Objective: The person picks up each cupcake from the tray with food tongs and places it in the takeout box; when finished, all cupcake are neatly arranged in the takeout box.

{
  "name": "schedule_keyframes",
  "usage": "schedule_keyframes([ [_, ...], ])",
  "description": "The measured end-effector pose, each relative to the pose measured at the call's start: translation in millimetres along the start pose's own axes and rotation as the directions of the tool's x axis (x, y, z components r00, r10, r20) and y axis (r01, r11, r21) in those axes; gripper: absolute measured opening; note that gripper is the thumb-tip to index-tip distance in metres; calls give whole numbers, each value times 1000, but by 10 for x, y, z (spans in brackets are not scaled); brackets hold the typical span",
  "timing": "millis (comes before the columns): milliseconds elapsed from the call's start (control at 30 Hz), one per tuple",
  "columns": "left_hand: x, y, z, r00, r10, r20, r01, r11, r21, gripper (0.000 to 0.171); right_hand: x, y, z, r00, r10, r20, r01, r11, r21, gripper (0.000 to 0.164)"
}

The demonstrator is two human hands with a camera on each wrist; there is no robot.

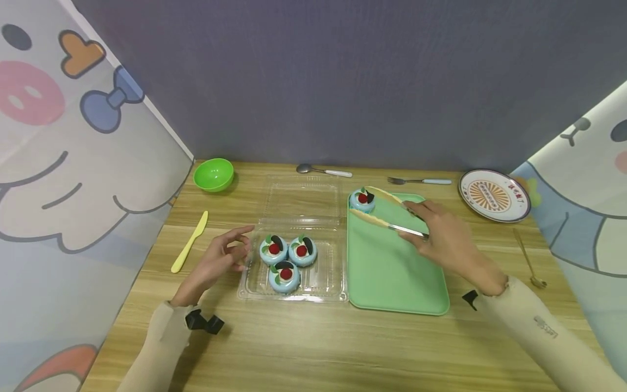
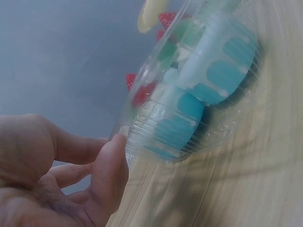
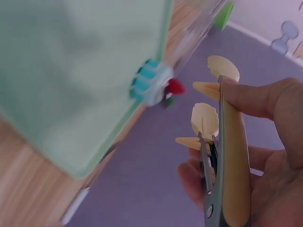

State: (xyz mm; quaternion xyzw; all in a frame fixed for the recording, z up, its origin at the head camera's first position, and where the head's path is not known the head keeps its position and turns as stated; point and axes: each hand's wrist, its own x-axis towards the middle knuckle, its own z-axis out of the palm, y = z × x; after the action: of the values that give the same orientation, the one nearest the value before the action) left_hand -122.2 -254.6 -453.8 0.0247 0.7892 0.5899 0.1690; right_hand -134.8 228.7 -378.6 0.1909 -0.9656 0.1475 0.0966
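My right hand [image 1: 444, 238] grips a pair of tongs [image 3: 236, 170] with pale yellow scalloped tips. The tips stand spread around a small blue cake [image 1: 361, 201] topped with a red berry. That cake sits in the far left corner of the green tray [image 1: 397, 272]; in the right wrist view the tips are clear of it. My left hand [image 1: 222, 260] pinches the left rim of a clear plastic container [image 1: 329, 275] between thumb and finger. Inside the container's near half are three similar blue cakes, one being the nearest cake [image 1: 284, 277]. Its lid [image 1: 302, 198] lies folded back.
A green bowl [image 1: 214, 175] and a yellow knife [image 1: 191, 241] are on the left. A spoon [image 1: 324, 171] and a fork [image 1: 419, 181] lie along the back wall. To the right are a patterned plate [image 1: 495, 196] and a thin gold spoon [image 1: 529, 258].
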Motion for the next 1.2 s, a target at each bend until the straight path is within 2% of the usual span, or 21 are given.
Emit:
schedule_keyframes([
  [100, 8, -11, -4, 1000, 6, 3, -6, 1000, 0, 51, 4, 148, 15, 999, 52, 8, -52, 998, -16, 65],
  [267, 16, -18, 2, 1000, 29, 9, -29, 1000, -4, 52, 1, 344, 85, 996, 81, 37, -79, 996, -36, 63],
  [467, 17, -14, 11, 1000, 16, 9, -16, 1000, -22, 53, 33, 408, 198, 985, 102, 142, -97, 994, -43, 64],
  [567, 19, -14, 15, 1000, 6, 10, -6, 1000, -29, 53, 73, 400, 240, 980, 109, 165, -104, 994, -41, 65],
  [867, 19, -17, 17, 1000, 15, 12, -15, 1000, -19, 53, 182, 359, 303, 988, 68, 138, -63, 997, -38, 63],
  [1200, 4, -16, 14, 1000, 12, 6, -12, 1000, -9, 52, 162, 363, 325, 993, 39, 113, -35, 999, -42, 61],
])
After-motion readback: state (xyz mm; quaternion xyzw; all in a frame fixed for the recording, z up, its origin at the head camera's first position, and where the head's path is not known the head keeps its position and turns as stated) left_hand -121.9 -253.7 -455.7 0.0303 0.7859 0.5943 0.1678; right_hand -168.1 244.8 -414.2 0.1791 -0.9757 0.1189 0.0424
